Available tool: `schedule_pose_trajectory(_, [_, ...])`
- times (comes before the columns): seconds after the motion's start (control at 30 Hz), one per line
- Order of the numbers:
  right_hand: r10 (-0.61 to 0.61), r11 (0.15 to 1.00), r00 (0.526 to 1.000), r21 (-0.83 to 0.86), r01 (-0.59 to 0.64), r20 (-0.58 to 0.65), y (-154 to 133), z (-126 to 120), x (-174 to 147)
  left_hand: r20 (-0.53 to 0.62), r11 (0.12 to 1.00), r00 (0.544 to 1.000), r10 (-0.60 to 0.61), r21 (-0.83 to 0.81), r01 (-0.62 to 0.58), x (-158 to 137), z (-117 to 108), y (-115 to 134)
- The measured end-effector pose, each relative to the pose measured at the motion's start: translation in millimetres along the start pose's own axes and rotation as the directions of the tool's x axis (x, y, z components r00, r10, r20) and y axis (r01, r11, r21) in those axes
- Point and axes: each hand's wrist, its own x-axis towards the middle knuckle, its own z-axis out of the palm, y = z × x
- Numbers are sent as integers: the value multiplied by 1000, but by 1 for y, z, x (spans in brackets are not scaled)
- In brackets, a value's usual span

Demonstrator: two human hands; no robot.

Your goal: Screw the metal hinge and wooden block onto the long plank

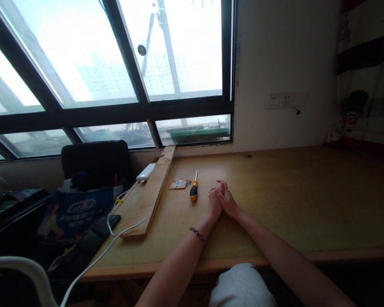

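My left hand [215, 204] and my right hand [228, 201] are clasped together over the wooden table, their fingers folded into each other. No object shows between them. A beaded bracelet [197, 235] circles my left wrist. Just left of the hands lies a screwdriver [193, 191] with a black and yellow handle, its metal shaft pointing toward the window. Beside it is a small flat wooden piece [178, 184] with metal parts on it, and several small dark screw-like bits [188, 183] lie at its right edge. Neither hand touches these things.
A long wooden board [147, 204] lies along the table's left side, bearing a white power strip [146, 172] with a white cable [96, 256]. Left of the table are a black chair [96, 160] and a blue bag [80, 209]. Wall sockets [280, 101] sit above the table [307, 200].
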Motion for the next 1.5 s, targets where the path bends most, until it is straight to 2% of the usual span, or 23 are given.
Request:
schedule_pose_trajectory(0.07, [-3, 998, 1000, -64, 3, 4, -4, -1, -1, 102, 984, 992, 72, 157, -87, 0, -4, -1])
schedule_pose_trajectory(0.13, [-2, 987, 1000, -161, 3, 5, -7, -4, -1, 174, 911, 978, 117, 373, -176, 0, -6, -4])
schedule_pose_trajectory(0.23, [-10, 959, 1000, -283, 14, 15, -10, -8, -1, 192, 802, 970, 150, 550, -233, 2, -10, -9])
schedule_pose_trajectory(0.33, [16, 926, 998, -378, 7, 56, -13, -14, 0, 156, 764, 975, 158, 606, -221, 6, -22, -15])
schedule_pose_trajectory(0.37, [37, 912, 998, -409, -10, 58, -14, -16, 0, 115, 753, 981, 154, 630, -192, 9, -30, -17])
schedule_pose_trajectory(0.43, [70, 879, 997, -474, -51, 23, -13, -19, 2, -66, 718, 990, 125, 695, -44, 14, -47, -22])
schedule_pose_trajectory(0.5, [76, 831, 996, -549, -84, -37, -12, -20, 4, -250, 674, 967, 50, 723, 152, 18, -65, -29])
schedule_pose_trajectory(0.57, [70, 772, 995, -628, -99, -71, -10, -20, 5, -368, 616, 924, -102, 706, 349, 22, -78, -34])
schedule_pose_trajectory(0.67, [62, 705, 995, -703, -96, -74, -8, -19, 5, -392, 538, 861, -325, 672, 509, 26, -85, -40])
schedule_pose_trajectory(0.73, [61, 689, 996, -718, -93, -70, -7, -19, 4, -349, 515, 846, -402, 678, 524, 28, -85, -42])
schedule_pose_trajectory(0.8, [67, 692, 995, -714, -102, -77, -7, -20, 4, -307, 507, 849, -430, 696, 508, 30, -84, -43])
schedule_pose_trajectory(0.97, [95, 742, 991, -657, -135, -97, -9, -21, 5, -225, 521, 879, -420, 734, 436, 29, -83, -43])
schedule_pose_trajectory(1.2, [110, 839, 990, -526, -138, -84, -4, -22, 6, -215, 538, 873, -439, 715, 446, 30, -82, -46])
schedule_pose_trajectory(1.27, [163, 897, 983, -403, -183, -82, 0, -21, 7, -204, 587, 878, -433, 676, 447, 30, -79, -45])
schedule_pose_trajectory(1.33, [257, 939, 963, -218, -267, -76, 5, -19, 10, -169, 677, 909, -381, 619, 398, 28, -71, -39])
schedule_pose_trajectory(1.43, [387, 919, 922, 84, -384, -26, 9, -15, 13, -82, 837, 959, -272, 471, 278, 21, -51, -25])
schedule_pose_trajectory(1.5, [410, 878, 912, 264, -399, 17, 10, -13, 15, -20, 906, 974, -227, 363, 219, 15, -34, -15])
